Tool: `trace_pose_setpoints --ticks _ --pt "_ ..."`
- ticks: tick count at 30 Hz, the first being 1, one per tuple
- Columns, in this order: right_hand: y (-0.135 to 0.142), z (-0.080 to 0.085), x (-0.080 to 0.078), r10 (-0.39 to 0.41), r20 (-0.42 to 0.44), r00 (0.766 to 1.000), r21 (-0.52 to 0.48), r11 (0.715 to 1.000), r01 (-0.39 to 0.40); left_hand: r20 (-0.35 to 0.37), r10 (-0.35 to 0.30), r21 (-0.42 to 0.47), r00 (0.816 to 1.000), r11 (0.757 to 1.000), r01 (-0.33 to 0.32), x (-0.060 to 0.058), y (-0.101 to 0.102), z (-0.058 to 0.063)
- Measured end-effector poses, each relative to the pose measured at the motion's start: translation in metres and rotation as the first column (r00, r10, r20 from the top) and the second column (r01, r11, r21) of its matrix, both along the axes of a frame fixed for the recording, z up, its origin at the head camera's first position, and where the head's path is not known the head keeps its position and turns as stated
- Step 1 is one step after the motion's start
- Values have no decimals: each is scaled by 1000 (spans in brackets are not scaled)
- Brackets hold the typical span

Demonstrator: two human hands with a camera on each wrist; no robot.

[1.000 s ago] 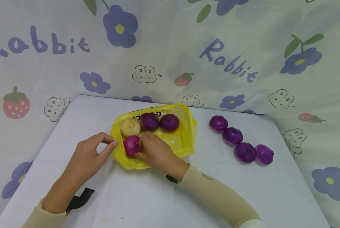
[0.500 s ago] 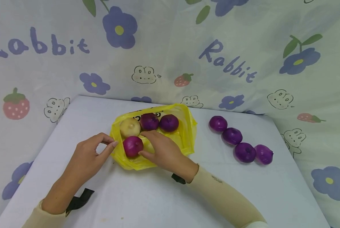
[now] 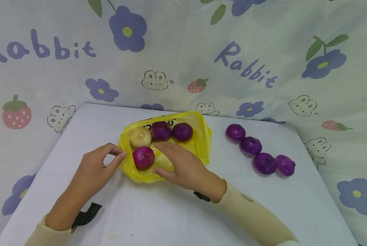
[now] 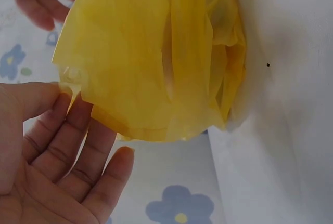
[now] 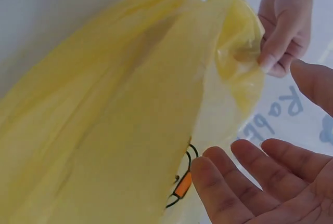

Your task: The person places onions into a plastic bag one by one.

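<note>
A yellow plastic bag (image 3: 203,136) lies with its mouth spread on the white table. My left hand (image 3: 94,168) pinches the bag's left rim between thumb and forefinger, as the left wrist view also shows. Inside the bag sit a magenta onion (image 3: 143,157) at the front left, a pale yellow onion (image 3: 140,137) behind it, and two dark purple onions (image 3: 161,131) along the back. My right hand (image 3: 184,167) hovers over the bag's front right with fingers spread and nothing in them, just right of the magenta onion.
To the right of the bag, several purple onions (image 3: 250,146) lie in a slanting row on the white tabletop (image 3: 158,218). A printed cloth (image 3: 177,44) hangs behind the table. A black strap (image 3: 88,214) sticks out near the left wrist.
My right hand has let go of the magenta onion and drawn back to the right, its fingers spreading. The onion stays at the front left of the bag. My left hand keeps its place.
</note>
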State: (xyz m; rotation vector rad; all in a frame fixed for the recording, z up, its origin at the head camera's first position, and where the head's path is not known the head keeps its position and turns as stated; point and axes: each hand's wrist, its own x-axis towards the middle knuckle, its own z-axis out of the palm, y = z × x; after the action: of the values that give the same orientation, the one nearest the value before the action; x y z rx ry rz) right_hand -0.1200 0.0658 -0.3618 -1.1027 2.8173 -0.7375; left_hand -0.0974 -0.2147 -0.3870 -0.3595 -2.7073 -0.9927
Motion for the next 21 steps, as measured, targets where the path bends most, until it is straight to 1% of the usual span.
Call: trace_pose_setpoints --ticks 3,7,15,21 --pt "7 5 4 0 -7 1000 -20 1000 0 3 -1 -5 1000 1000 1 0 1 -1" --pt "12 6 8 -9 6 1000 -23 1000 9 4 -5 -11 1000 1000 5 0 3 -2" --pt "23 11 17 -94 57 994 10 996 93 -12 -4 -9 1000 1000 4 0 2 -2" --pt "37 11 24 -111 46 993 8 994 111 -37 -9 -11 999 1000 9 0 1 -5"
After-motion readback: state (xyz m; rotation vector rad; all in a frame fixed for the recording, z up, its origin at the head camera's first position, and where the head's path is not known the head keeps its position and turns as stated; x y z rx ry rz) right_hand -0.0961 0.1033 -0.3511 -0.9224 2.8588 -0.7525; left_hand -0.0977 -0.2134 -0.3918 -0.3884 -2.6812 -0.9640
